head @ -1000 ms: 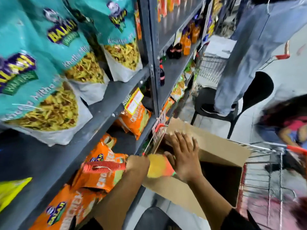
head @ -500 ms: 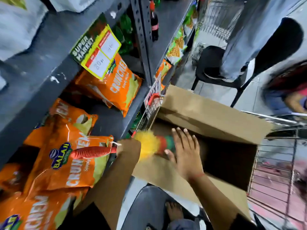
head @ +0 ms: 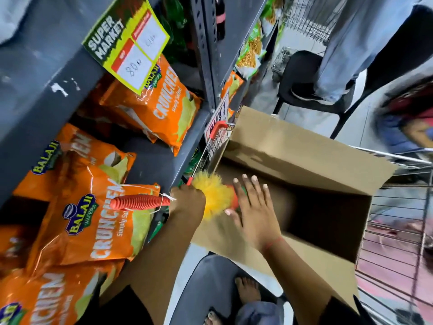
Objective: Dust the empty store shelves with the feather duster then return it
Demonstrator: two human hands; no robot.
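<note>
**At the box mouth: duster held for stowing**

At the near left corner of the open cardboard box (head: 304, 146), the feather duster (head: 214, 198) is held level, its yellow head over the box's near flap and its ribbed orange handle (head: 140, 202) pointing away from the box toward the shelf. The shaft is gripped by the left hand (head: 187, 201), fingers closed around it just behind the head; a white loop of string hangs at the handle's neck. The right hand (head: 251, 209) lies flat with fingers spread, nothing pinched, against the far side of the head and partly over the box opening. The coloured tip beyond the yellow is largely hidden under that palm. The flat hand is judged to be steadying or folding the feathers so the head can be guided in; the return step seems under way, not finished.

The box interior is dark and looks empty as far as can be seen. The box is carried in a wire trolley (head: 393, 233), red-trimmed at the corner nearest the shelf.

Left of the box, the grey shelf (head: 161, 160) holds orange crisp packets (head: 93, 221); a bare strip of shelf lies between them. A yellow price tag (head: 127, 43) hangs from the shelf above. Beyond the box, a black chair (head: 304, 73) bears someone's feet, somewhat blurred.
</note>
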